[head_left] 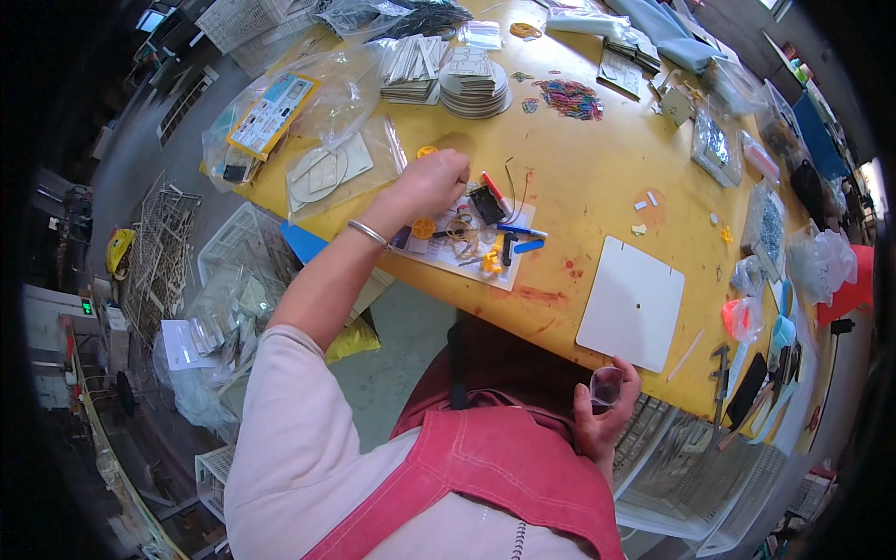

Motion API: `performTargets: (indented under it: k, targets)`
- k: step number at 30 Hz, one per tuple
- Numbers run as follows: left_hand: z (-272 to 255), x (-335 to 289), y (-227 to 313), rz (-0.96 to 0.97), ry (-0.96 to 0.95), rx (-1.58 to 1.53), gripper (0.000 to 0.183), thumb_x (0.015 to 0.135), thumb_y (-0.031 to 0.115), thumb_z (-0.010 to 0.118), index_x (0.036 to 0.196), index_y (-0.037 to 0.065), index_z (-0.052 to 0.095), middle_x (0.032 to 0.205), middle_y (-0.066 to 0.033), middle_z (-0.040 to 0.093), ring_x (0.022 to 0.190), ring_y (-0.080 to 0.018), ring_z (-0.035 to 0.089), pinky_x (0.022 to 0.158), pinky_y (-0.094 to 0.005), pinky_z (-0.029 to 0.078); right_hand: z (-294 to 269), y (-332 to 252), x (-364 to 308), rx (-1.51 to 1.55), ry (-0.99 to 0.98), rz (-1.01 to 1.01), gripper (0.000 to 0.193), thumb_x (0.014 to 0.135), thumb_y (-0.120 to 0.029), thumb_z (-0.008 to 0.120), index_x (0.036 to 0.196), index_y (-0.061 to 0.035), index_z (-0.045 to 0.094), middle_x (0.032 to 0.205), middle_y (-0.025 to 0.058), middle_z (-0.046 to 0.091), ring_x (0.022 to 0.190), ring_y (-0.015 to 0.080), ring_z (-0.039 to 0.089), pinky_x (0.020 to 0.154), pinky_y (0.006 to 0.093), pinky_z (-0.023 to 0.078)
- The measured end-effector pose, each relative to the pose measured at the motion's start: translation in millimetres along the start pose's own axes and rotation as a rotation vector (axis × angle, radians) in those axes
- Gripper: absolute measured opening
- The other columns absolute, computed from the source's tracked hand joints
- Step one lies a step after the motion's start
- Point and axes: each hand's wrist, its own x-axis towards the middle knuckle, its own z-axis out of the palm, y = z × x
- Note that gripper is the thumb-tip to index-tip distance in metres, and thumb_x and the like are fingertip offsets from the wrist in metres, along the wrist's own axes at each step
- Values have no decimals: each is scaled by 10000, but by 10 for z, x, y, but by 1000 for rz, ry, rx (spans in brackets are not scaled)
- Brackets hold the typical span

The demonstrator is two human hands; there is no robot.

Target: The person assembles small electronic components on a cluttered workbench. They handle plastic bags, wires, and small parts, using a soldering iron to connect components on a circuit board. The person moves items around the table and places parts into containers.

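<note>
My left hand (435, 184) reaches over a printed sheet (505, 276) of small parts on the yellow table. Its fingers are curled closed, and whatever they may hold is hidden. A yellow wheel (427, 151) lies just beyond it, and another yellow wheel (423, 229) sits nearer me. Beside the hand are a black box-shaped part (486, 204), a red pen (494, 185), a blue pen (523, 231) and small yellow pieces (492, 259). At the table's front edge, my right hand (605, 425) is closed around a small clear plastic container (606, 384). A white square board (632, 304) lies just past it.
Beyond my left hand lie a clear bag of white pieces (343, 168), stacked round boards (474, 86) and a pile of colourful paper clips (570, 100). Calipers (720, 378) and other tools line the right edge. White crates (243, 245) stand on the floor at left.
</note>
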Motion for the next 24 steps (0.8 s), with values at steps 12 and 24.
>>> performTargets:
  k: [12,24]
  targets:
    - [47,34,-49,-4,34,-99,78,839,38,715,888,-1,670,857,-170,719,783,-315,713,722,-406,567,38,0,-57,-6,-10,-42,689,798,-77,821,1416,-20,521,1085,74,567,980,183,550,888,329,487]
    - [-397,-358,550,156,41,-474,97,848,-11,726,920,1,661,788,-45,670,675,-109,623,616,-286,522,180,-462,321,62,-284,67,609,817,-110,807,1344,-15,516,1058,92,572,962,199,578,882,343,499]
